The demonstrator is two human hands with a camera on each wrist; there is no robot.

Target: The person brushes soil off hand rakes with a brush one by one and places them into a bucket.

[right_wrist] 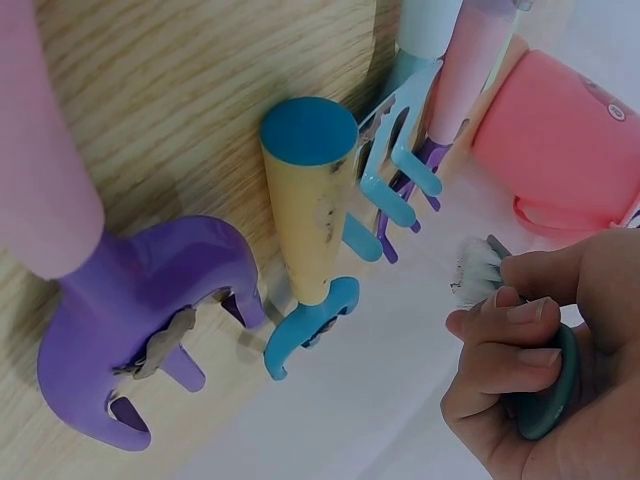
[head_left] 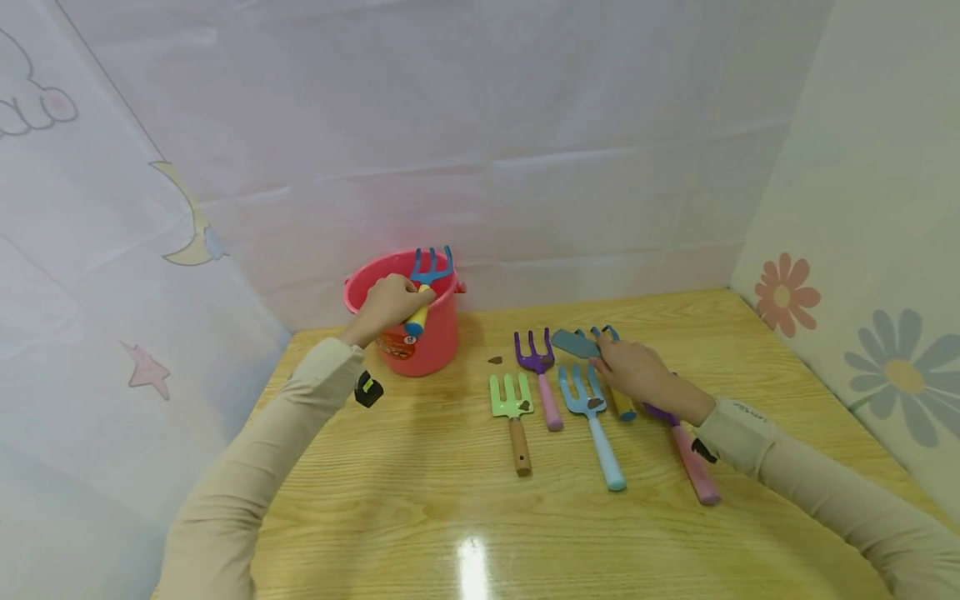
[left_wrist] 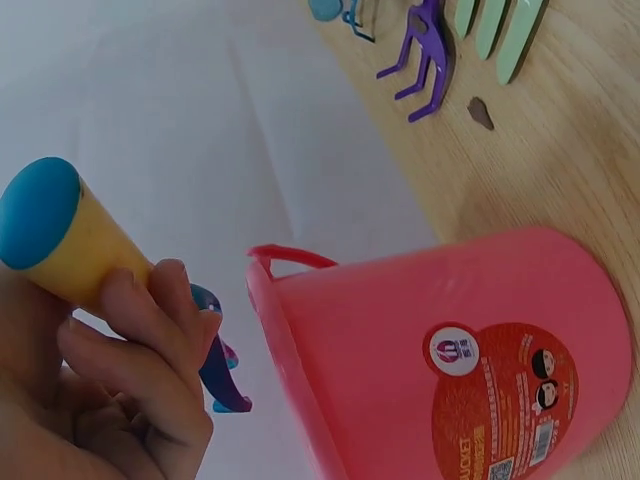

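Note:
My left hand [head_left: 388, 302] grips the yellow handle of a small garden fork [head_left: 432, 275] with blue tines, held above the rim of a pink bucket [head_left: 438, 337]. In the left wrist view the fork's blue handle end [left_wrist: 40, 212] points away from the bucket. Curled fingers of my right hand [head_left: 636, 371] hold a grey-green brush [head_left: 576, 343], whose white bristles [right_wrist: 477, 272] show in the right wrist view. Beneath and beside that hand lie another yellow-handled fork [head_left: 622, 406], a light blue fork [head_left: 600, 433] and a purple fork with a pink handle [head_left: 697, 471].
Further left on the wooden table [head_left: 390, 517] lie a green fork [head_left: 512, 407] with a brown handle and a second purple fork [head_left: 535, 362]. Brown patches mark several forks. One loose brown bit [head_left: 496, 360] sits near the bucket. Pale cloth walls [head_left: 600, 150] border the table.

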